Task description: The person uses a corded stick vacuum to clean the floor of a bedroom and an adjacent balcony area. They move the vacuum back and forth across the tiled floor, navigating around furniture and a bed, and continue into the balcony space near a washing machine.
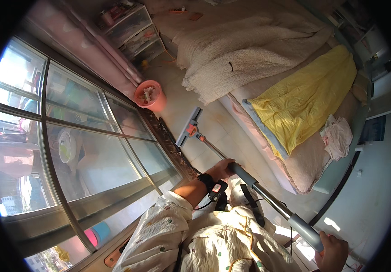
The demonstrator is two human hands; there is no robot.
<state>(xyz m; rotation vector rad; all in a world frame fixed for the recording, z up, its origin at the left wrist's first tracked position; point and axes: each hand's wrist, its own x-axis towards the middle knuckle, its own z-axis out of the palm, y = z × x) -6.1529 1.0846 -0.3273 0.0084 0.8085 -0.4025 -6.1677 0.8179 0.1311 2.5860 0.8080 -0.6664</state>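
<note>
Both hands hold a long-handled window squeegee with a metal pole (272, 200) and grey grips. My left hand (223, 169) wraps the front grip, with a strapped device on the wrist. At the lower right my right hand (333, 250) closes around the rear grip's end. The squeegee head (189, 127), grey with an orange joint, points away from me, between the bed and the glass. Whether it touches the floor I cannot tell. To my left stands a sliding glass door (90, 156) with metal frames.
A pink bin (150, 97) with crumpled waste stands by the pink curtain (90, 44). Beyond it is a clear drawer unit (137, 34). The bed on the right carries a patterned blanket (249, 57), a yellow quilt (297, 98) and a crumpled pale cloth (338, 137). Tiled floor (212, 142) runs between.
</note>
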